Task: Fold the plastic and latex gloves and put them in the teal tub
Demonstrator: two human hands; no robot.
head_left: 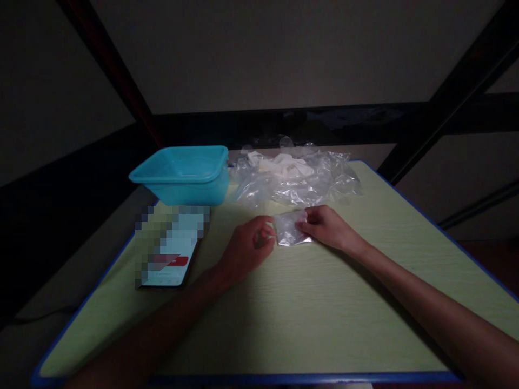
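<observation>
1 pale-green table (pixel 324 329) | blue edging (pixel 243 380) | grey wall (pixel 284 59) | dark beams (pixel 446 102) | dim light

The scene is dim, nearly black at left, the clear packet (pixel 287 229) glinting and the phone (pixel 175 249) partly pixelated.

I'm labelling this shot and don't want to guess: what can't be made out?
Head view:
Phone screen: partly pixelated.
Blue basin, lower inside: behind its near wall.
Clear packet, right edge: partly covered by the right hand.
Left hand: blur hides whether its fingertips touch the packet.
White material among crinkled plastic: too blurred to identify.
</observation>
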